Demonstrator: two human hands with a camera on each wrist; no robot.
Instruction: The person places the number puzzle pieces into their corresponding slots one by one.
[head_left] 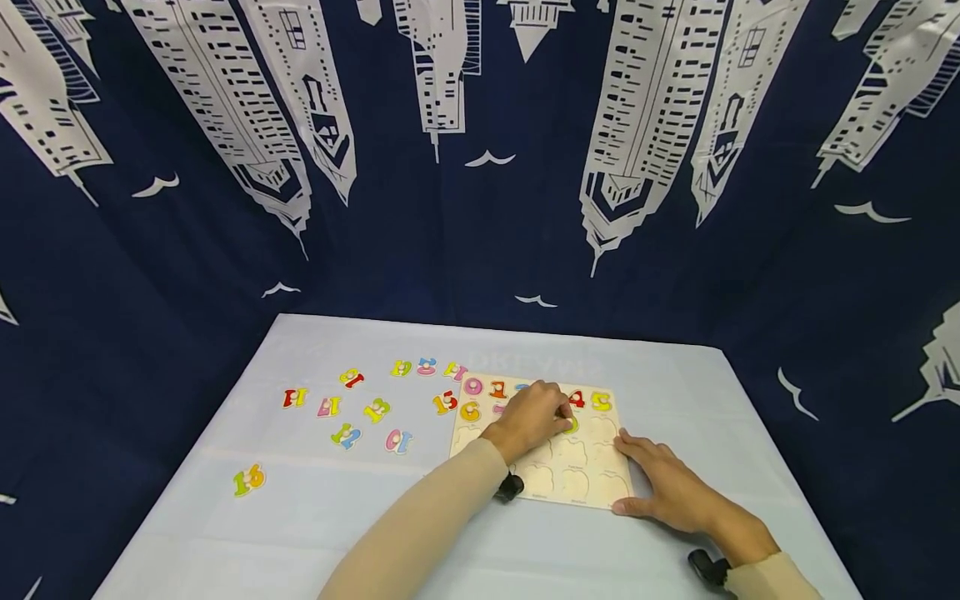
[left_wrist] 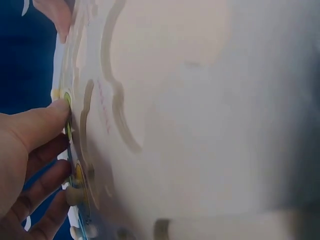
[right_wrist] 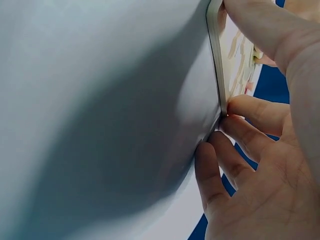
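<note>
My left hand (head_left: 531, 417) rests on the wooden number puzzle board (head_left: 585, 479), fingers curled, thumb and fingertips pinching a yellow-green number piece (head_left: 572, 425) in the board's second row. In the left wrist view my thumb (left_wrist: 40, 122) presses the piece's edge. I cannot tell which way the piece's long axis runs; my fingers cover most of it.

My right hand (head_left: 671, 492) lies flat at the board's near right corner, fingers straight and slightly spread, thumb along the near edge and fingertips against the right edge (right_wrist: 216, 65).

The board lies flat right of the table's (head_left: 315, 533) centre, its top row to the far side. Loose number pieces (head_left: 345, 408) lie scattered on the left, a 16 piece (head_left: 248, 480) nearest me.
</note>
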